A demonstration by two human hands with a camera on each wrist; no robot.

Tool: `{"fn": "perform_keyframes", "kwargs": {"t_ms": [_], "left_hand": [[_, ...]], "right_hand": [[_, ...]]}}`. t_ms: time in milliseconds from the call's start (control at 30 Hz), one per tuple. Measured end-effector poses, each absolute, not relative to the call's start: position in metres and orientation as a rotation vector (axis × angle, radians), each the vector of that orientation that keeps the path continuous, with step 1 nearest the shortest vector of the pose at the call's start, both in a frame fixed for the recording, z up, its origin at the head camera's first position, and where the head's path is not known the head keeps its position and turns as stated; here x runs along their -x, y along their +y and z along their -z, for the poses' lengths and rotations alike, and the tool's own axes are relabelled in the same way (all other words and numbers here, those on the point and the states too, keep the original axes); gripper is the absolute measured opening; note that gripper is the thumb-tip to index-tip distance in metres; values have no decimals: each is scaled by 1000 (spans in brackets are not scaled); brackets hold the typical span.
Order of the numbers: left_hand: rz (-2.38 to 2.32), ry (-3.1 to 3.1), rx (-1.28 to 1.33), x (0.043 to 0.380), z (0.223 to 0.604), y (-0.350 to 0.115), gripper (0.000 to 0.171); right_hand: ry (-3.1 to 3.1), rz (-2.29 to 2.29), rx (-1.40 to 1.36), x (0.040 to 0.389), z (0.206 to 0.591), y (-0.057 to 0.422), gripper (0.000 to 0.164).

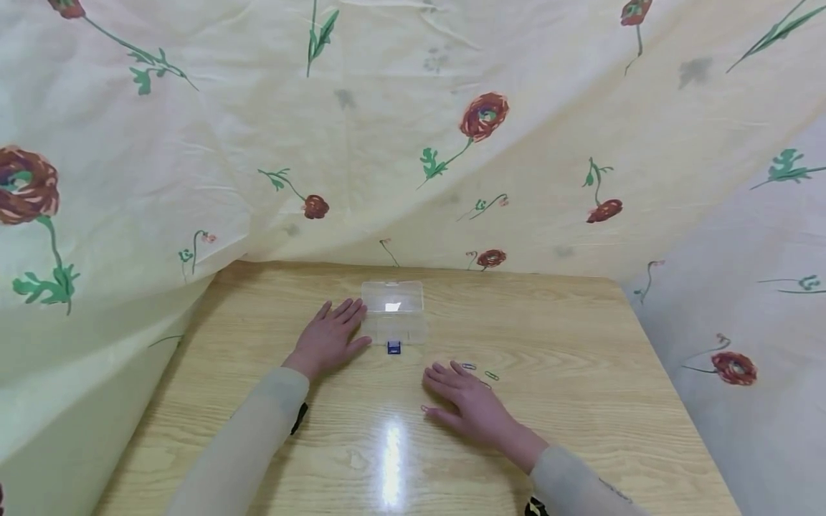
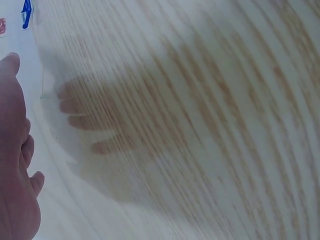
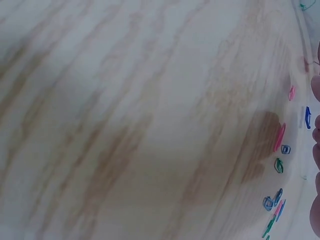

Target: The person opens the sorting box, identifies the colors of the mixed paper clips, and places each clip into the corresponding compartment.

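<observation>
A clear plastic box [image 1: 413,326] stands with its lid raised, and a small blue piece [image 1: 394,347] is at its front edge. My left hand [image 1: 330,335] lies with straight, spread fingers beside the box's left side; its fingertips are close to the box, and whether they touch it I cannot tell. My right hand [image 1: 474,405] is stretched out flat, low over or on the table, holding nothing visible. Around it lie a blue paper clip [image 1: 469,366], a green paper clip [image 1: 492,375] and a reddish paper clip [image 1: 424,408]. Several coloured clips [image 3: 280,137] also show in the right wrist view, near the fingers [image 3: 316,145].
A wooden table [image 1: 555,322] spreads under both hands. Behind it and at both sides hangs a pale floral cloth [image 1: 387,143], reaching the table's back edge. Light glares off the tabletop between the forearms.
</observation>
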State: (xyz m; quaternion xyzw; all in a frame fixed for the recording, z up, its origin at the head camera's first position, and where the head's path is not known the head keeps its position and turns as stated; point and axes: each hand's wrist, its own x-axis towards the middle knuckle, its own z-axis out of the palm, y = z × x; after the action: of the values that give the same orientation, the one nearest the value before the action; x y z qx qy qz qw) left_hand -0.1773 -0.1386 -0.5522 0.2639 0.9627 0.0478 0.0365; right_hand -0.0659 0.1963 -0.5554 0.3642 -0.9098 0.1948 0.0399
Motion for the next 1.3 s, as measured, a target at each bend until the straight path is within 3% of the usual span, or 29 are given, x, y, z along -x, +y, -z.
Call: {"fn": "perform_keyframes", "kwargs": {"t_ms": [1300], "left_hand": [[-164, 2920, -791, 178, 542, -136, 77]], "right_hand": [[-2562, -676, -1237, 66, 576, 198, 24]]}}
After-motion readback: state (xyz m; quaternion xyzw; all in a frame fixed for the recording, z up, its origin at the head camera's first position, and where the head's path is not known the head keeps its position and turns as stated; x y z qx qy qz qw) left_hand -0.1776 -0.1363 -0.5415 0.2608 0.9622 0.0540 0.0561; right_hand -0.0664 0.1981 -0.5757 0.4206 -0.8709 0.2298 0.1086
